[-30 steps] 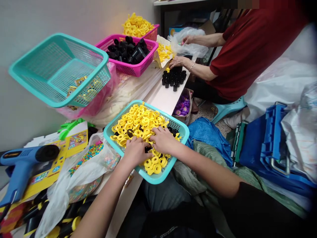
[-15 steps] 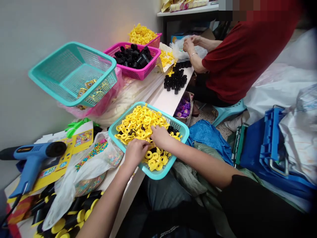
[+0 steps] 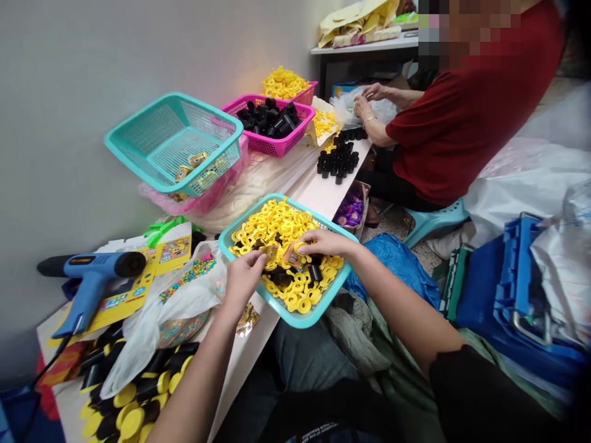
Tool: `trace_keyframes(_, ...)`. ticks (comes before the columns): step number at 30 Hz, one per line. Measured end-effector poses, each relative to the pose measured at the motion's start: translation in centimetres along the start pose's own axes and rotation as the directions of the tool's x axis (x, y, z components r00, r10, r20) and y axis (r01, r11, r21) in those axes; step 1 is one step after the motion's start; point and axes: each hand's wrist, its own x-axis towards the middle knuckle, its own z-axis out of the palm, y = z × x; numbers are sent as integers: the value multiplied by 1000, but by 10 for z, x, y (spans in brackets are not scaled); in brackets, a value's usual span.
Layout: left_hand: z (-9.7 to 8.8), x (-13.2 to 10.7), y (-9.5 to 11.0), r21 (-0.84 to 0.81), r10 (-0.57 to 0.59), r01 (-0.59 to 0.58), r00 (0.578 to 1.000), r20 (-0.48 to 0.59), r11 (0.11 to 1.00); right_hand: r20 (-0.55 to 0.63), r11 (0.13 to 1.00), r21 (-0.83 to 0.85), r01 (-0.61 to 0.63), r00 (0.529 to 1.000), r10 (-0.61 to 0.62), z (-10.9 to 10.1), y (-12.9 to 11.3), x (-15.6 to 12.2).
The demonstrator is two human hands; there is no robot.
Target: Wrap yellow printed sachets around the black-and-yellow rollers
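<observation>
One blue heat gun (image 3: 92,280) lies leftmost, then one teal basket (image 3: 141,144) holding a few printed tubs (image 3: 183,172). The person's left hand (image 3: 245,277) pinches one gold-printed piece (image 3: 270,251) above a second basket (image 3: 302,322), heaped with too many yellow rings (image 3: 295,224) to count. Two pink baskets (image 3: 276,147) (image 3: 308,93) stand farther back. The right hand (image 3: 325,243) pinches one orange-printed piece (image 3: 292,257) between thumb and fingers. Rightmost, one co-worker (image 3: 466,135) sits on one stool (image 3: 438,216).
</observation>
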Motion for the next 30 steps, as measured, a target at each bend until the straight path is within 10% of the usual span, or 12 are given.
trace_keyframes(8,30,-4,19,-248,-17,60,985,171,967,-79,980,196,-18,996,34,25,-4,1)
trace_keyframes(14,-33,-13,9,-208,-70,75,997,34,975,-144,999,42,-30,989,36,9,-3,-7)
trace_keyframes(18,-74,-33,-22,126,-222,201,958,183,971,-207,871,-445,-210,970,128,3,-8,-20)
trace_keyframes(23,-56,-63,-49,658,-338,116,915,221,744,-41,740,-671,-40,999,18,38,-28,-32)
trace_keyframes(27,-34,-72,-33,769,-145,52,988,53,638,28,632,-773,-58,992,125,71,-36,-26)
trace_keyframes(30,-16,-60,-13,602,195,-305,950,242,738,113,650,-760,-24,979,168,78,-33,-10)
